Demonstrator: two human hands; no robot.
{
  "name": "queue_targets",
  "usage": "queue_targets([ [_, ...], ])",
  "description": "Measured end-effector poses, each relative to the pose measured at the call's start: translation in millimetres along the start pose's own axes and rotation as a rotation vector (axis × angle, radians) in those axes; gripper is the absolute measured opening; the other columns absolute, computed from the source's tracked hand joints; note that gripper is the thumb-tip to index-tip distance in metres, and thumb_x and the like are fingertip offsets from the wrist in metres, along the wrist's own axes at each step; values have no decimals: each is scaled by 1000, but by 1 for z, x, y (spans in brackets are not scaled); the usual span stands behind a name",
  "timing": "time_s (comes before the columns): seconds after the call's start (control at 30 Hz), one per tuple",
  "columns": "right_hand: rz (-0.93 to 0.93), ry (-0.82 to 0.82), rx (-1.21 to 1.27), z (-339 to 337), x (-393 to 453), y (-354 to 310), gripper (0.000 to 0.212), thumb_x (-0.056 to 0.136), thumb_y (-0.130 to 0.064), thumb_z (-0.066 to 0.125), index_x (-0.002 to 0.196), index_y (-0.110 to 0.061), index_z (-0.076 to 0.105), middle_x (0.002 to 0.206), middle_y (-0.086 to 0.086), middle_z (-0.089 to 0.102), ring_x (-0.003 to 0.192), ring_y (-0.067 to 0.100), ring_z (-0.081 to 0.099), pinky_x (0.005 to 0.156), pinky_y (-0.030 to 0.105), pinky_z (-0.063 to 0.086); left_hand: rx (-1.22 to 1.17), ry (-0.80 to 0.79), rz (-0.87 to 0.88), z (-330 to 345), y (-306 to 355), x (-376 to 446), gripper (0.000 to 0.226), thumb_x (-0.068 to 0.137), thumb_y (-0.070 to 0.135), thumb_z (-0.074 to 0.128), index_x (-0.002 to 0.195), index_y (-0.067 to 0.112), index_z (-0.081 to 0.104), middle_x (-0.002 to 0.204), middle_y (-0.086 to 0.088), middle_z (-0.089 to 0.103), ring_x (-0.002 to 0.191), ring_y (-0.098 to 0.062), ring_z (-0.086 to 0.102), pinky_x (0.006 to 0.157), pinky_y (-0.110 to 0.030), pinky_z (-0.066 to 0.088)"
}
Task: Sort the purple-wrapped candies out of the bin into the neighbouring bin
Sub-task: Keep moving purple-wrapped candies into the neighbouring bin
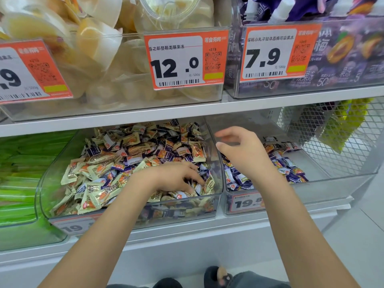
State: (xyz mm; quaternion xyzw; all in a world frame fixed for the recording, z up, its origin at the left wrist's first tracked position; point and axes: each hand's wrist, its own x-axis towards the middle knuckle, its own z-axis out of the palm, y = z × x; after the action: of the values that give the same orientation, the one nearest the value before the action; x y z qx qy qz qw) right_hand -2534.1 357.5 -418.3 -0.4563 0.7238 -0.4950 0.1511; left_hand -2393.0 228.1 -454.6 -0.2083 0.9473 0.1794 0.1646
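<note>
The left hand [176,177] digs into the mixed bin [133,213], fingers curled among purple-wrapped candies [199,189] at its front right corner. The right hand [245,150] hovers over the neighbouring bin [276,201], fingers loosely spread, holding nothing. That bin's label reads 19.8; tags above read 12.0 and 7.9.

White shop shelving, two tiers in view. Upper shelf board [145,118] carries clear tubs: pale jelly cups [99,42] at left and centre, purple pouches [342,50] at right. Orange price tags read 12.0 [185,60] and 7.9 [278,53]. Lower left, green packets [18,167]. Far right, a white mesh basket [336,138]. Pale floor [367,231] at near right. Even, bright light.
</note>
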Motion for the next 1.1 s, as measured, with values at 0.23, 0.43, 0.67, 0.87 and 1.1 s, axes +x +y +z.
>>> queue_targets([
  [0.23, 12, -2, 13, -3, 1, 3, 18, 90, -15, 61, 104, -25, 67, 101, -14, 62, 91, -2, 53, 67, 9, 36, -20, 117, 16, 1, -2, 0, 32, 90, 19, 63, 117, 35, 64, 135, 11, 46, 107, -4, 46, 90, -23, 35],
  [0.43, 38, 1, 46, -10, 1, 9, 18, 90, -17, 61, 104, -27, 66, 105, -8, 64, 88, -6, 52, 65, 6, 33, -62, 255, 20, 6, -3, -2, 37, 76, 1, 65, 102, 27, 73, 115, 12, 56, 75, 14, 44, 65, -3, 30],
  [0.67, 29, -9, 66, -5, 2, 5, 18, 90, -17, 62, 103, -27, 66, 106, -5, 65, 99, 7, 57, 76, 21, 37, -81, 361, -32, 10, 3, -8, 25, 75, 4, 70, 92, 23, 72, 80, 13, 61, 72, -3, 60, 64, -20, 50],
  [0.87, 39, 8, 59, -12, 2, 11, 19, 90, -17, 61, 104, -28, 66, 104, -5, 65, 92, 3, 57, 65, 11, 38, -235, 488, -93, 9, -3, -14, 17, 71, 12, 78, 78, 26, 71, 75, 10, 65, 71, -2, 61, 58, -10, 47],
  [1.1, 46, 4, 67, -18, -1, 9, 22, 90, -14, 60, 103, -32, 65, 102, -7, 65, 79, 10, 62, 59, 17, 47, -541, 711, -171, -9, 5, -36, 16, 66, 18, 85, 76, 23, 72, 70, 5, 70, 63, -1, 63, 57, -10, 47],
])
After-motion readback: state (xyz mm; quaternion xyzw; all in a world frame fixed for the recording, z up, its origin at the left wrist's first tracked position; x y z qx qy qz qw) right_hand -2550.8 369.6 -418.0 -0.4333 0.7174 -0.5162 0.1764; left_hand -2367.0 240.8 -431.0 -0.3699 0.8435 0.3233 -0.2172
